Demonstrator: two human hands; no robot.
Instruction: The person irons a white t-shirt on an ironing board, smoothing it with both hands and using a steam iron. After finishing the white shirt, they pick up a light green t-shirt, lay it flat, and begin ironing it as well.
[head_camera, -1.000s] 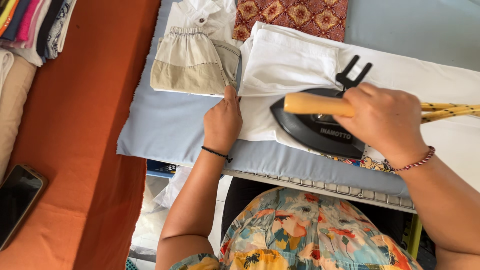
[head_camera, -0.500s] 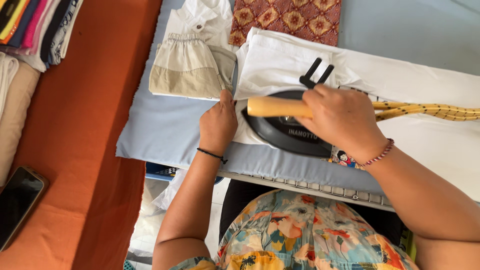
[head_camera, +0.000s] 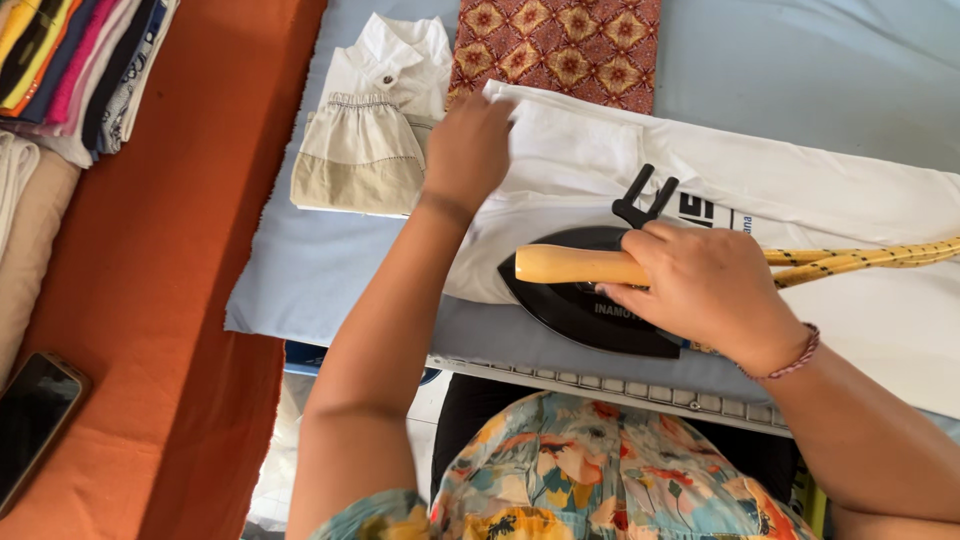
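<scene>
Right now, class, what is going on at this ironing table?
A person is ironing. The right hand grips the wooden handle of a black iron resting on a white garment, while the left hand presses flat on the garment's far edge. A small folded beige garment and a patterned red cloth lie further back on the pale blue cover.

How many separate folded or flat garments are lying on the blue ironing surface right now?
3: a white garment under the iron, a small white-and-beige piece at the left, and a maroon patterned cloth at the top. More may lie outside the frame.
</scene>
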